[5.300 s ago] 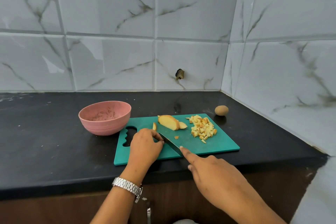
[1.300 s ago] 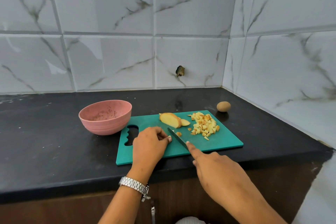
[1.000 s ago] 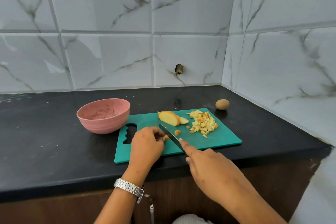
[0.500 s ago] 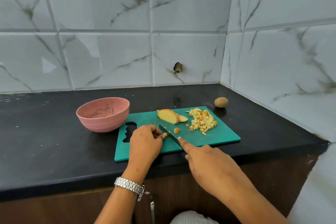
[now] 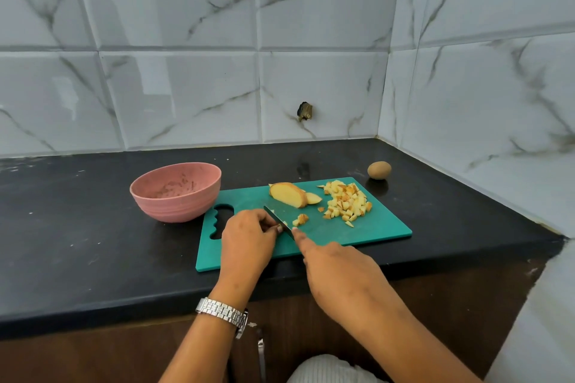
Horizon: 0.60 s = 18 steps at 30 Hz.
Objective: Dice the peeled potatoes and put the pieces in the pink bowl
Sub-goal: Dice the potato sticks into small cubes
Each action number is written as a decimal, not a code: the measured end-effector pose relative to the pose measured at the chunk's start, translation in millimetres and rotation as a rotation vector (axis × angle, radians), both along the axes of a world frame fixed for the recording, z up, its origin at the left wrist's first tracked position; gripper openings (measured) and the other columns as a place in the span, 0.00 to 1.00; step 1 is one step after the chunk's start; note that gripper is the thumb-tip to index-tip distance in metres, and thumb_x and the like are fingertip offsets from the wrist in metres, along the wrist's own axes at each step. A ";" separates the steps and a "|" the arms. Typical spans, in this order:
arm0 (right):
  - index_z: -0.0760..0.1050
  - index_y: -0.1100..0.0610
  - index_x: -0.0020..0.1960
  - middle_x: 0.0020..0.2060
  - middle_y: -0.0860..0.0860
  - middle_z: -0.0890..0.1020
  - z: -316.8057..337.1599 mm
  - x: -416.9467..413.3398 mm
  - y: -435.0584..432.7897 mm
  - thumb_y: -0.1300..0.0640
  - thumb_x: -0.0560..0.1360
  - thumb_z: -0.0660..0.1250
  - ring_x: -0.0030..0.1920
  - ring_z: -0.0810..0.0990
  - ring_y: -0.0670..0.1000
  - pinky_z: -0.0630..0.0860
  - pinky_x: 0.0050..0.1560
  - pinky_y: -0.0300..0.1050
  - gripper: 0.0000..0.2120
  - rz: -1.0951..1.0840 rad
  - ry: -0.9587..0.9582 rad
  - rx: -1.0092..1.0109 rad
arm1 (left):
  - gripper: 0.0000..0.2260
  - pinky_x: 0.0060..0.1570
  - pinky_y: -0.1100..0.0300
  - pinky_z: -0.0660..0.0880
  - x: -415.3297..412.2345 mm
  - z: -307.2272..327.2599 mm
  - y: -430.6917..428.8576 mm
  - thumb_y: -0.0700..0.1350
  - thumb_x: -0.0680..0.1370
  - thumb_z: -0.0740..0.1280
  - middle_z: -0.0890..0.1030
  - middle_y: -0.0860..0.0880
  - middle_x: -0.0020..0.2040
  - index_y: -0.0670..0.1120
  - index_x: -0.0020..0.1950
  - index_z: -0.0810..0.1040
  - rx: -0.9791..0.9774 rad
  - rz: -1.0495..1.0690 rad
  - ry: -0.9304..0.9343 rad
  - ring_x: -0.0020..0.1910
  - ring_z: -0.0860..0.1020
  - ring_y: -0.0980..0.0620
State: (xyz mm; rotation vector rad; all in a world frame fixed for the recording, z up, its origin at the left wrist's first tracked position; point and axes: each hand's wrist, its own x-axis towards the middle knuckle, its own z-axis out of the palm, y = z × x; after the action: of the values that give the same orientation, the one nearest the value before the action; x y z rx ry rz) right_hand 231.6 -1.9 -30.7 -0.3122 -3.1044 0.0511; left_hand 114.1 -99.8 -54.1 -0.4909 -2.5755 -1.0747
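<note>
Knife [image 5: 275, 216] nearer left hand [image 5: 249, 236] | dice [image 5: 345, 204] pale-yellow, brown-edged | sliver [image 5: 284, 223] likely pinched

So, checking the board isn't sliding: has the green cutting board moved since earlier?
No. The cutting board still has its far corner just left of the whole potato, handle end beside the pink bowl.

A black counter [image 5: 77, 242] carries three things. A green cutting board [image 5: 373, 227] lies flat near its front edge, under the left hand [image 5: 247, 239] and the right hand [image 5: 339, 270]. A pink bowl [image 5: 177, 211] stands beyond and left of the left hand, just beside the board. A small potato [image 5: 379, 170] sits well beyond the right hand.
</note>
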 end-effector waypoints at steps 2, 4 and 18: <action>0.40 0.45 0.80 0.44 0.52 0.69 -2.2 1.0 -0.2 0.58 0.84 0.55 0.49 0.75 0.53 0.69 0.43 0.48 0.32 0.005 0.002 0.013 | 0.05 0.33 0.68 0.65 0.9 0.4 -0.7 0.50 0.74 0.72 0.77 0.56 0.37 0.49 0.43 0.82 -0.002 0.025 -0.004 0.37 0.73 0.60; 0.40 0.45 0.80 0.49 0.53 0.73 -1.8 5.1 3.4 0.57 0.84 0.55 0.51 0.76 0.53 0.69 0.44 0.48 0.32 0.009 0.009 0.010 | 0.06 0.33 0.67 0.65 1.7 1.4 -0.9 0.51 0.73 0.72 0.77 0.56 0.37 0.49 0.41 0.81 -0.008 0.039 -0.010 0.37 0.74 0.59; 0.41 0.45 0.80 0.51 0.53 0.75 2.1 8.0 -4.2 0.59 0.83 0.56 0.52 0.76 0.52 0.71 0.44 0.48 0.33 0.022 0.007 -0.010 | 0.03 0.36 0.73 0.66 -1.2 0.6 -6.4 0.44 0.75 0.70 0.78 0.56 0.43 0.50 0.48 0.83 -0.002 -0.025 -0.045 0.38 0.73 0.62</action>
State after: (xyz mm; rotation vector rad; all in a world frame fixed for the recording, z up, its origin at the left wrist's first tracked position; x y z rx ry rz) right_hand 239.6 -6.1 -28.6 -0.2779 -3.1019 0.0681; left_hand 113.0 -106.2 -53.5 -0.5056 -2.6163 -1.1036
